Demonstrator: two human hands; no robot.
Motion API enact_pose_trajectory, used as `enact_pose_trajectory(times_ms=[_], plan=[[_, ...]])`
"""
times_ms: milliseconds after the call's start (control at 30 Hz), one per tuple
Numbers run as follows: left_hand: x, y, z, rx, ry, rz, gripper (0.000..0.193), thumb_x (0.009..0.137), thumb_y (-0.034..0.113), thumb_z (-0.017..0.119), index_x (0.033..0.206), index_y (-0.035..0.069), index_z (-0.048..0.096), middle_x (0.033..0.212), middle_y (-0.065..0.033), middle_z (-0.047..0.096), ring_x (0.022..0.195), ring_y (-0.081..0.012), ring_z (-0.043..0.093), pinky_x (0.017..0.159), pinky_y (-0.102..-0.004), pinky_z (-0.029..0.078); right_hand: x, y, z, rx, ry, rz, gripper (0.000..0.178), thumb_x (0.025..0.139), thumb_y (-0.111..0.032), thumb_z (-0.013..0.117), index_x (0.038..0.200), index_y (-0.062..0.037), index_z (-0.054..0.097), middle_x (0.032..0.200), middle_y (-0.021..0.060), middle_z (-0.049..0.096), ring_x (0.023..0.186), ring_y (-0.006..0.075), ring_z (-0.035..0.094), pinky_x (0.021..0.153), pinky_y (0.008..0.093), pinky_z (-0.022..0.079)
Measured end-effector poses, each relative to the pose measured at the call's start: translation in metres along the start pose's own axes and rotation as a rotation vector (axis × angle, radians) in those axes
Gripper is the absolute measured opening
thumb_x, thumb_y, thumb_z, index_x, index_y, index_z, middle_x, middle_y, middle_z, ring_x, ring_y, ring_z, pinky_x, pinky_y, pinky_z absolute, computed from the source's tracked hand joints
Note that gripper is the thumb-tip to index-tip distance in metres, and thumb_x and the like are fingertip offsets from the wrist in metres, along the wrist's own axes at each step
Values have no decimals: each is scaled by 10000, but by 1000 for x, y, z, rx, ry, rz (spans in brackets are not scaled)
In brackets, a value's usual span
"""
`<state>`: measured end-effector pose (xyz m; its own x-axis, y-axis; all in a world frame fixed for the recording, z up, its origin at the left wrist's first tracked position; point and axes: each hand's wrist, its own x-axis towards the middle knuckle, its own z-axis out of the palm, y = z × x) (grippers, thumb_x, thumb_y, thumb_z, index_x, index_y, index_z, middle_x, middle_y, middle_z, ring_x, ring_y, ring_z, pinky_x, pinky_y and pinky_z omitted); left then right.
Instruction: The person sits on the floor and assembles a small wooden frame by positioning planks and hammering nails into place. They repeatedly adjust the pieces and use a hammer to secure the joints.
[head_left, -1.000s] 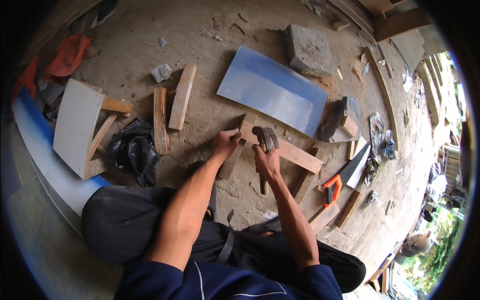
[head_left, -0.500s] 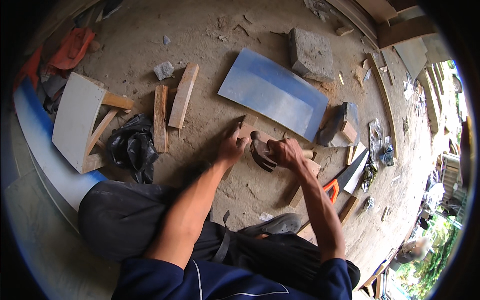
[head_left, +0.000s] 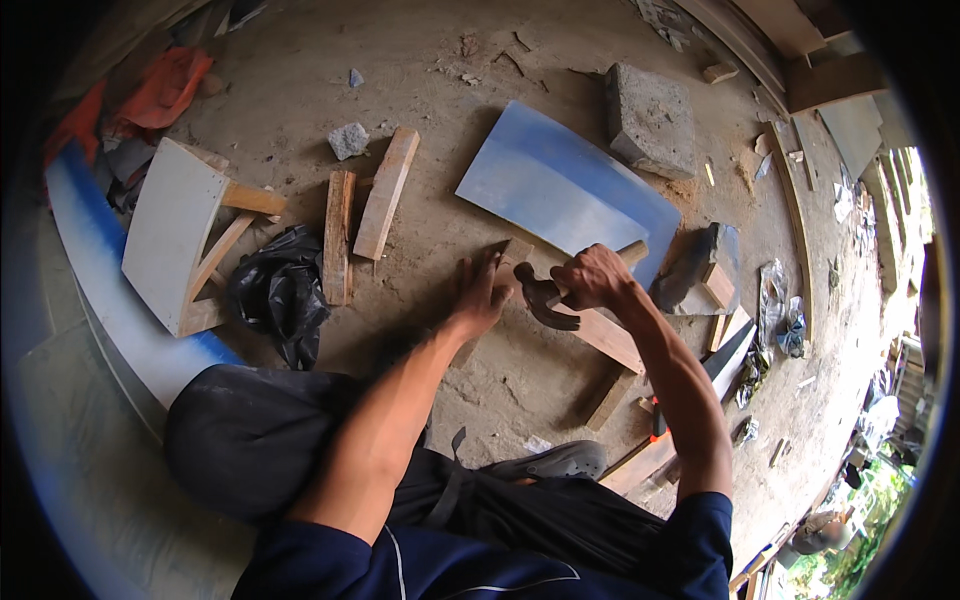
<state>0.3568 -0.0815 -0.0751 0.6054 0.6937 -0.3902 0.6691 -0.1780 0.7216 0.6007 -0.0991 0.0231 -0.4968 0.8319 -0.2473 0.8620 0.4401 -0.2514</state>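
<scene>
My right hand (head_left: 595, 278) is closed around the handle of a claw hammer (head_left: 546, 303), gripping it close to the metal head. The end of the handle sticks out beyond my fist. Below the hammer head lies a short wooden plank (head_left: 606, 338), partly hidden by the hammer. At the plank's left end, my left hand (head_left: 482, 297) grips the wood with fingers and thumb. Whether a nail is between those fingers is too small to tell. Small wood pieces lie crosswise under the plank, one (head_left: 610, 402) showing at its right end.
Beyond the plank lie a blue-white sheet (head_left: 560, 180) and a concrete block (head_left: 651, 120). At left are two wood offcuts (head_left: 387, 195), a black plastic bag (head_left: 280, 290) and a white panel on a wooden frame (head_left: 175, 230). A handsaw (head_left: 730, 358) lies right of my forearm.
My right hand and the hammer have risen slightly and tilted, with the handle now pointing up and away. My left hand stays at the plank's end. The whole view has shifted a little.
</scene>
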Motion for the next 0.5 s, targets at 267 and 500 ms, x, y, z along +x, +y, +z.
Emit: enact_pose_trajectory(times_ms=[267,500], plan=[[-2,2,-2,-29,-34,0,689,976,433,410,1515,93,147,1571,-167,143,1429,-477,21,1126,-582,5,11,-2,4,-48,-14,18,115,682,-227,658,761,-146,634,559,56,595,511,251,610,457,379,475],[-3,3,-4,-136,-33,-11,699,975,447,402,1515,90,137,1570,-168,146,1429,-479,-5,1123,-584,-23,7,-1,9,-47,-15,67,118,681,-238,653,755,-150,626,575,62,611,547,270,626,492,393,489]])
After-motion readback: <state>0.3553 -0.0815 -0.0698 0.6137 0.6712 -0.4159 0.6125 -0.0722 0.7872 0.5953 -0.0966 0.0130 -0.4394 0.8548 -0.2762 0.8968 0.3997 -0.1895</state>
